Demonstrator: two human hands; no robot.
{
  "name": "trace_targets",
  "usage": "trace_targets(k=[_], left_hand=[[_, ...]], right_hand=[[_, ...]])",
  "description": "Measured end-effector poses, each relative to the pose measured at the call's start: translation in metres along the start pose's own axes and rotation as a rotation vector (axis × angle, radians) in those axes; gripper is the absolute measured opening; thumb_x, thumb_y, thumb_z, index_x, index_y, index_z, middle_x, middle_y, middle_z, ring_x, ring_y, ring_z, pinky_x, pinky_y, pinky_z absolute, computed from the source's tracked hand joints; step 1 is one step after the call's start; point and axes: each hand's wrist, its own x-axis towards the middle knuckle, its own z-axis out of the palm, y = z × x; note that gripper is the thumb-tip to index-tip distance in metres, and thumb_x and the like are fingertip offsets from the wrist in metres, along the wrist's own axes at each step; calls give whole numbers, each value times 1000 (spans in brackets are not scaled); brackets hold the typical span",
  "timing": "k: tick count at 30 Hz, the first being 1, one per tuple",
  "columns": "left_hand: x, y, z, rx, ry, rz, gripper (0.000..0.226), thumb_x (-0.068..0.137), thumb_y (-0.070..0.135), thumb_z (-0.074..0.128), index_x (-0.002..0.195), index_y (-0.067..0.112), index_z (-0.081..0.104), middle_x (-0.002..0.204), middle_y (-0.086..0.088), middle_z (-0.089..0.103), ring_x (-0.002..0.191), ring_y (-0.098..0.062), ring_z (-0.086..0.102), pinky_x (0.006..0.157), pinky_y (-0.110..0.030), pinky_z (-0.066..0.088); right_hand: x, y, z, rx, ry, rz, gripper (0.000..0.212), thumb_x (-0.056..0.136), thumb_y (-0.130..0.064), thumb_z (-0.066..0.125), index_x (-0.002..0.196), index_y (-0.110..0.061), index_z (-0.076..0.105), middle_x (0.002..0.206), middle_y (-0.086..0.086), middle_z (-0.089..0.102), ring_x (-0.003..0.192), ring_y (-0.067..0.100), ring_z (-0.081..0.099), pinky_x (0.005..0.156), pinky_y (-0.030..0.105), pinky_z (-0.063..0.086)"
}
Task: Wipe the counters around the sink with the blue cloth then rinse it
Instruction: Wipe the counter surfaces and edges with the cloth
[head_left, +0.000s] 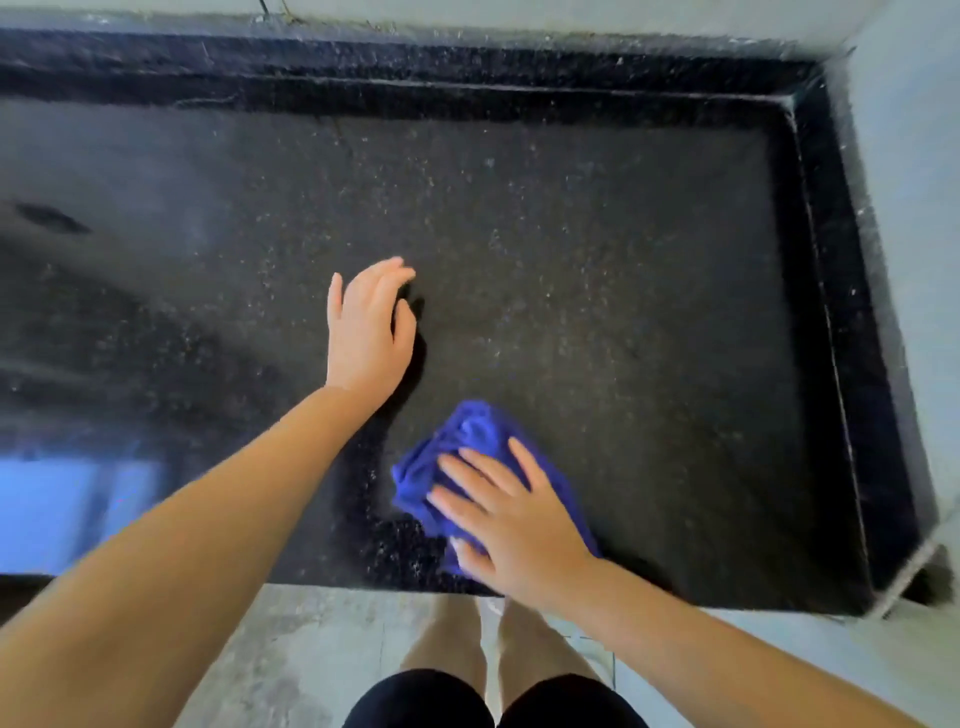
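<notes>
Item: crumpled blue cloth (457, 457), lying near the front edge of a dark speckled stone counter (597, 260). Right hand (511, 519): flat on the cloth, fingers straight and spread, pressing down. Left hand (366, 332): fingers relaxed, holding nothing, over bare counter further back, apart from the cloth.

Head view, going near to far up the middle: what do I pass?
Floor → counter front edge → right hand pressing flat on the blue cloth → left hand → bare counter → raised back rim → wall.
</notes>
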Motion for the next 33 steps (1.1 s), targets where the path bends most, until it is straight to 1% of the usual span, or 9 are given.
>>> trace_targets(k=[4, 8, 10, 12, 17, 21, 29, 31, 33], left_hand=[[-82, -1, -8, 115, -75, -39, 38, 87, 17, 39, 120, 10, 57, 137, -5, 49, 128, -20, 40, 113, -50, 6], [-128, -10, -10, 215, -63, -64, 35, 90, 14, 44, 123, 10, 55, 139, -8, 46, 132, -22, 37, 112, -53, 6], [-136, -13, -9, 236, -59, -83, 35, 91, 10, 48, 126, 10, 53, 141, -9, 44, 133, -22, 35, 113, -52, 5], [-139, -13, -8, 248, -49, -89, 35, 91, 8, 49, 126, 9, 53, 141, -10, 44, 133, -23, 35, 113, -51, 5], [-138, -7, -10, 238, -31, -114, 34, 93, 8, 45, 126, 6, 54, 141, -12, 44, 133, -25, 35, 113, -52, 7], [-139, -6, -12, 252, -44, -116, 35, 95, 10, 42, 128, 7, 52, 143, -11, 42, 135, -24, 32, 114, -50, 6], [-140, -4, -10, 222, -50, -105, 36, 96, 14, 39, 130, 8, 50, 144, -10, 39, 137, -23, 28, 115, -50, 3], [-140, -4, -12, 175, -57, -112, 36, 96, 14, 38, 130, 9, 50, 145, -8, 39, 137, -21, 28, 116, -47, 1], [-140, -6, -18, 95, -68, -99, 35, 96, 12, 39, 128, 9, 52, 143, -7, 41, 136, -20, 30, 116, -45, 1]], right_hand=[[12, 65, -25, -123, -110, -327, 49, 81, -41, 46, 126, -27, 55, 140, -5, 48, 131, 15, 39, 111, 43, 18], [76, 187, -72, -258, 131, 218, 56, 81, -44, 35, 126, -15, 54, 139, 7, 48, 127, 28, 46, 100, 49, 32], [91, 199, -81, -157, 196, 524, 56, 85, -43, 31, 132, -16, 48, 146, 8, 39, 134, 27, 36, 106, 52, 26], [89, 162, -64, -98, 248, 611, 50, 90, -37, 36, 137, -20, 43, 151, 4, 32, 139, 23, 26, 111, 52, 15], [5, 2, 12, -70, 198, 144, 50, 81, -38, 42, 128, -26, 56, 141, -1, 48, 132, 20, 39, 110, 50, 19], [-59, -6, 16, -123, 63, -5, 50, 83, -40, 46, 131, -28, 51, 142, -4, 47, 132, 16, 37, 111, 47, 21], [-135, 106, -27, -93, 285, 1064, 66, 83, -46, 25, 135, -13, 48, 147, 11, 38, 137, 30, 32, 109, 58, 21], [-103, 75, -20, -71, 338, 1166, 64, 83, -43, 26, 138, -16, 46, 149, 11, 35, 139, 30, 28, 109, 60, 18], [-63, 26, -2, -107, 328, 1011, 60, 83, -41, 29, 135, -19, 49, 146, 10, 41, 136, 30, 35, 107, 59, 22]])
